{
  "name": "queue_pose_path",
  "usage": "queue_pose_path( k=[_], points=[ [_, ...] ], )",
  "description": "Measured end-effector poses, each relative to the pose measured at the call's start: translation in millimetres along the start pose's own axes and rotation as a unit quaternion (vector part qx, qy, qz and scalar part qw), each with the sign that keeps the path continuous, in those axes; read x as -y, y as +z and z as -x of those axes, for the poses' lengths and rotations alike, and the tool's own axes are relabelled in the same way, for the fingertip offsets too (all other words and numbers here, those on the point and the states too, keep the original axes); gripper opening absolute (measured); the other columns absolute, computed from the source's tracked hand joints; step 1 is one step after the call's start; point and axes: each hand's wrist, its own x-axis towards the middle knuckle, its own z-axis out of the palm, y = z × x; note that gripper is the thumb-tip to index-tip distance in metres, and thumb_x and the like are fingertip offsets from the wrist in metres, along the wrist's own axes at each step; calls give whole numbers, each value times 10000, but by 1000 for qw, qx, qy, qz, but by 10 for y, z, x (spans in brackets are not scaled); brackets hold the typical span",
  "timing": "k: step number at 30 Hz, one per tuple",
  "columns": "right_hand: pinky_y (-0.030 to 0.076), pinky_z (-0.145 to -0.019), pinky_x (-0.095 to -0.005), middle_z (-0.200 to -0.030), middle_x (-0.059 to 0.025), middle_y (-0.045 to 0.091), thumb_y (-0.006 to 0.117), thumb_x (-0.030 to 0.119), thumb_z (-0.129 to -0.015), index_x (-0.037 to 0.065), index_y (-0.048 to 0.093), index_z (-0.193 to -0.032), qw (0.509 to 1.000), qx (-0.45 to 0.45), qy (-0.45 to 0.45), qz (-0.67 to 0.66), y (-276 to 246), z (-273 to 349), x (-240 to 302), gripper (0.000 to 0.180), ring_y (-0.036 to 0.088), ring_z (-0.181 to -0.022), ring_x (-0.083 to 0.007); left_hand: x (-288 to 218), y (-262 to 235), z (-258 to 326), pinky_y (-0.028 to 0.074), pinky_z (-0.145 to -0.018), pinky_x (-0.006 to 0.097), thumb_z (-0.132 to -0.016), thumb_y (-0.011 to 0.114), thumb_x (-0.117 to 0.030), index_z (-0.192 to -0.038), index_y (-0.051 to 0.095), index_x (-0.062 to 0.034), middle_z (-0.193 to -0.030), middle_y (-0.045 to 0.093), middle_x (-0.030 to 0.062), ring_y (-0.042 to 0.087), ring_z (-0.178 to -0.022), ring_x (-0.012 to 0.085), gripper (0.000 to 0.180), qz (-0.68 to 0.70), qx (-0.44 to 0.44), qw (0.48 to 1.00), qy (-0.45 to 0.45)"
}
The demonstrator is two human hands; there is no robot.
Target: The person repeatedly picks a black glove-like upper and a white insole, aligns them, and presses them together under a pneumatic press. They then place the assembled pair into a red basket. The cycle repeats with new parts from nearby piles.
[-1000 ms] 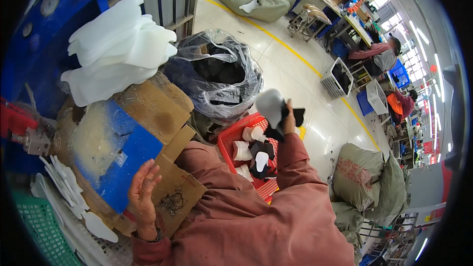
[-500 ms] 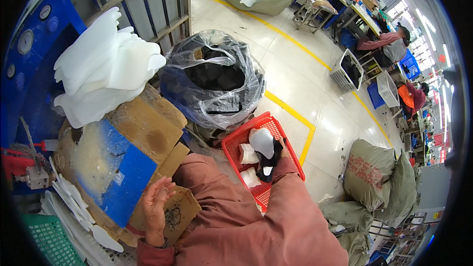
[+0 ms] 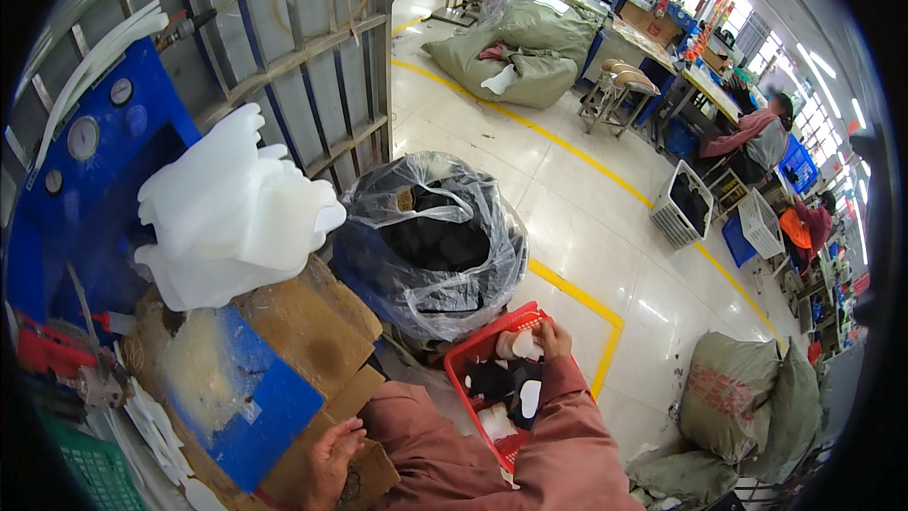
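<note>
Touching white piece [image 3: 517,344] at far end of red basket [image 3: 461,380]: right hand [image 3: 556,341], fingers bent at piece's right edge; cannot tell if grip is closed. White piece inside basket, beside black pieces [image 3: 489,379]; second white piece [image 3: 496,422] at near end. Left hand [image 3: 333,459] released, nothing held, fingers loosely curled, near cardboard [image 3: 317,326]. Blue sheet [image 3: 288,407] lies on cardboard. White sheets [image 3: 232,218] stacked beyond. Clear bag [image 3: 445,301], dark contents, stands just beyond basket on floor [image 3: 567,227].
</note>
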Motion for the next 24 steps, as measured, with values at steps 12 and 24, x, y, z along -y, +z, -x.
queue_pose_path(
  k=[12, 24],
  points=[
    [526, -1004, -505, -1328, -231, 626, 750, 320, -844, 79, 684, -1241, 822, 170, -99, 534, 2468, -1176, 1406, 470, 633, -1195, -431, 509, -220, -241, 507, -1000, 297, -1055, 620, -272, -1438, 581, -20, -1292, 687, 97, 647, -1161, 163, 460, -103, 30, 994, -15],
    [416, -1141, -510, -1474, -277, 492, 755, 300, -849, 78, 436, -1488, 899, 48, -66, 430, 2201, -1866, 1353, 748, 440, -1404, -460, 148, -39, -307, 466, -1067, 348, -1062, 575, -223, -1396, 599, 1, -1324, 675, 156, 619, -1248, 260, 402, -239, 84, 967, 9]
  ],
)
